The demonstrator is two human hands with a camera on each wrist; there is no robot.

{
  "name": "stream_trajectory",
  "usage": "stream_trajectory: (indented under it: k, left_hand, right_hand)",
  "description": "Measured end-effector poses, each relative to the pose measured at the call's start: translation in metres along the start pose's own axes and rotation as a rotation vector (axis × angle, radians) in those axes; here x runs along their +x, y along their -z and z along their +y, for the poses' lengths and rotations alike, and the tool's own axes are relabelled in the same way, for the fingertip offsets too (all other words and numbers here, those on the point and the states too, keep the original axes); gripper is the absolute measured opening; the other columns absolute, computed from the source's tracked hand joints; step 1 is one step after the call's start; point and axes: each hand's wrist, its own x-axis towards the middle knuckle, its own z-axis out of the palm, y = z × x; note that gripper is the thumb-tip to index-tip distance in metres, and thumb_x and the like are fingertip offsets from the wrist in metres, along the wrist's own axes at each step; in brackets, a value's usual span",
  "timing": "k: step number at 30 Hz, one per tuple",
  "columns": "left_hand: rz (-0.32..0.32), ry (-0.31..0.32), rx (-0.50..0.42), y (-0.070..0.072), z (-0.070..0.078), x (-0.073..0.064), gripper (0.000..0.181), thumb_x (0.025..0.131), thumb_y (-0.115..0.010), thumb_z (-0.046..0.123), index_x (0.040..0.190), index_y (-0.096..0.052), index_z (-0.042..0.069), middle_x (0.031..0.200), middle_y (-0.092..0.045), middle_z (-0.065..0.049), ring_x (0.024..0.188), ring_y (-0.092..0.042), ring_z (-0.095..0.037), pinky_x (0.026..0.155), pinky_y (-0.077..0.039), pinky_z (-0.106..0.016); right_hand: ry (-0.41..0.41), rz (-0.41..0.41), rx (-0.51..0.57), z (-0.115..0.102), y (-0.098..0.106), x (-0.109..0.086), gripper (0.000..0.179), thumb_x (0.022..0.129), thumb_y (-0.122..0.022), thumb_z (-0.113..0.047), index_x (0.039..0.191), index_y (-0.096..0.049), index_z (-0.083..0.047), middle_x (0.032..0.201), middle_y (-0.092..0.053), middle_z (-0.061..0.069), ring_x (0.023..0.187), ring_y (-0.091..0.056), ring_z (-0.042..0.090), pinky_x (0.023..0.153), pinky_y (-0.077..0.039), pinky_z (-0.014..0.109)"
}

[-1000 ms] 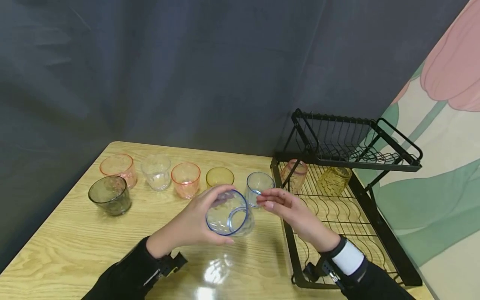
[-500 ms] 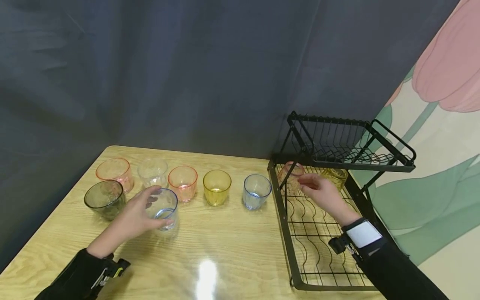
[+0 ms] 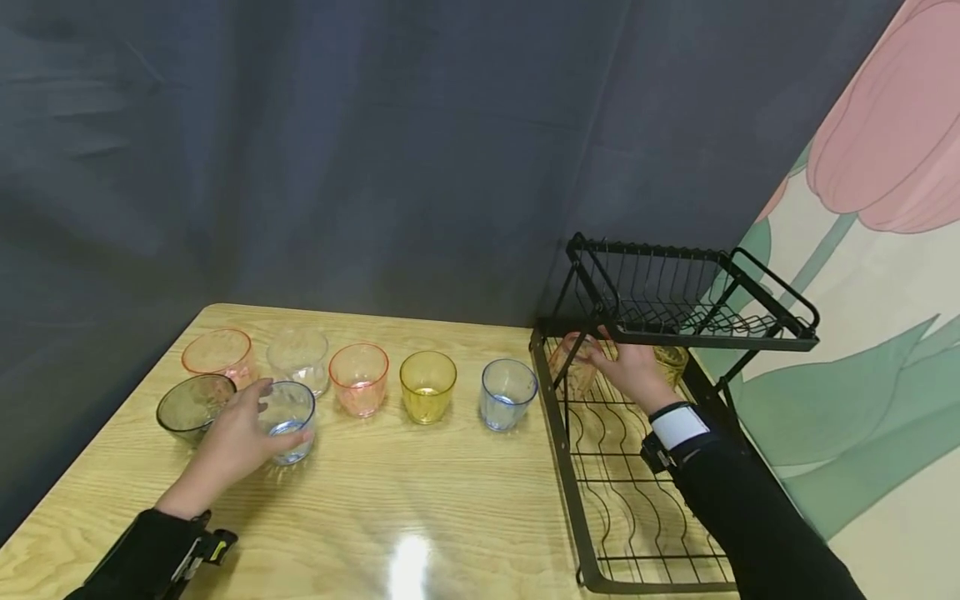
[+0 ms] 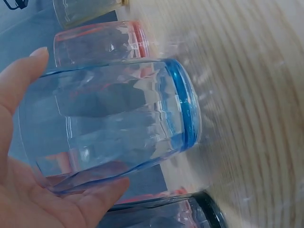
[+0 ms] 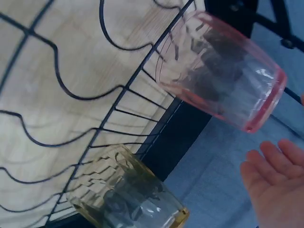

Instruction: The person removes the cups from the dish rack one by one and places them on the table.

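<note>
My left hand (image 3: 232,442) grips a clear drinking glass (image 3: 291,412) with a blue rim by its side, thumb and fingers spread round it. In the left wrist view the upright glass (image 4: 109,123) has its thick blue base right at the wooden table. A smoky dark glass (image 3: 187,404) sits just beside that hand. At the dish rack, my right hand (image 3: 633,375) reaches under the upper tier, close to a pink glass (image 3: 572,367) that stands upside down. In the right wrist view its extended fingers (image 5: 273,164) are apart from the pink glass (image 5: 223,76).
The black two-tier dish rack (image 3: 566,500) takes up the table's right side. An upturned amber glass (image 5: 133,199) is also in it. Along the table stand a pink glass (image 3: 217,350), a clear one (image 3: 297,354), an orange-rimmed one (image 3: 358,379), a yellow one (image 3: 427,387) and a blue one (image 3: 508,396).
My left hand has carried the blue-rimmed glass from mid-table leftward and down beside the dark glass. My right hand has moved away from near the blue glass to the pink glass in the rack.
</note>
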Motion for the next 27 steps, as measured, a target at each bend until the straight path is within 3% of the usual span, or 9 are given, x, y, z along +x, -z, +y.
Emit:
stream_trajectory:
  k: [4, 7, 11, 15, 19, 23, 27]
  left_hand:
    - [0.021, 0.001, -0.007, -0.003, -0.003, -0.003, 0.102, 0.064, -0.065, 0.056, 0.129, -0.022, -0.01, 0.121, -0.036, -0.029, 0.101, -0.042, -0.046, 0.068, -0.042, -0.052]
    - [0.032, 0.004, -0.01, -0.006, -0.007, -0.006, 0.099, 0.066, -0.065, 0.054, 0.129, -0.023, -0.01, 0.121, -0.036, -0.029, 0.1, -0.042, -0.045, 0.067, -0.042, -0.052]
    - [0.033, 0.005, -0.012, -0.009, -0.008, -0.007, 0.099, 0.067, -0.063, 0.056, 0.131, -0.02, -0.007, 0.121, -0.035, -0.028, 0.099, -0.041, -0.045, 0.066, -0.042, -0.052]
    - [0.027, 0.014, -0.019, -0.009, -0.006, -0.004, 0.101, 0.066, -0.061, 0.058, 0.132, -0.019, -0.006, 0.121, -0.034, -0.029, 0.101, -0.038, -0.047, 0.069, -0.039, -0.055]
    - [0.018, 0.032, -0.016, -0.008, -0.005, -0.002, 0.104, 0.065, -0.061, 0.06, 0.133, -0.017, -0.006, 0.122, -0.032, -0.031, 0.104, -0.034, -0.049, 0.073, -0.036, -0.059]
    - [0.006, 0.04, -0.012, -0.008, -0.004, -0.001, 0.106, 0.065, -0.061, 0.06, 0.133, -0.014, -0.007, 0.125, -0.026, -0.033, 0.105, -0.034, -0.049, 0.074, -0.035, -0.06]
    - [0.017, 0.032, -0.017, -0.008, -0.003, 0.0, 0.107, 0.066, -0.062, 0.058, 0.133, -0.012, -0.009, 0.126, -0.022, -0.036, 0.105, -0.035, -0.049, 0.075, -0.035, -0.06]
  right_hand:
    - [-0.093, -0.124, -0.085, -0.002, -0.009, 0.007, 0.059, 0.083, -0.051, -0.043, 0.128, -0.035, -0.008, 0.096, -0.055, 0.021, 0.074, -0.054, 0.032, 0.059, -0.043, 0.041]
    - [-0.147, -0.22, -0.122, -0.001, -0.018, 0.01, 0.067, 0.082, -0.044, -0.054, 0.128, -0.034, -0.007, 0.097, -0.055, 0.021, 0.062, -0.053, 0.028, 0.049, -0.039, 0.036]
    - [-0.067, -0.228, -0.1, 0.0, -0.026, 0.015, 0.066, 0.081, -0.053, -0.046, 0.128, -0.035, -0.003, 0.126, -0.038, 0.021, 0.099, -0.048, 0.037, 0.074, -0.042, 0.047]
    - [0.007, -0.227, -0.103, 0.003, -0.031, 0.021, 0.058, 0.077, -0.061, -0.039, 0.118, -0.048, 0.0, 0.129, -0.034, 0.023, 0.118, -0.03, 0.037, 0.092, -0.03, 0.05]
    - [0.014, -0.255, -0.128, 0.006, -0.032, 0.025, 0.048, 0.074, -0.067, -0.03, 0.111, -0.055, -0.003, 0.125, -0.039, 0.021, 0.116, -0.033, 0.036, 0.092, -0.03, 0.048]
    - [-0.042, -0.285, -0.135, 0.009, -0.03, 0.024, 0.046, 0.074, -0.064, -0.025, 0.113, -0.05, -0.006, 0.116, -0.043, 0.018, 0.105, -0.041, 0.034, 0.078, -0.04, 0.047]
    - [-0.13, -0.303, -0.123, 0.015, -0.026, 0.019, 0.054, 0.074, -0.063, -0.037, 0.114, -0.042, -0.006, 0.113, -0.044, 0.018, 0.088, -0.051, 0.031, 0.065, -0.044, 0.041]
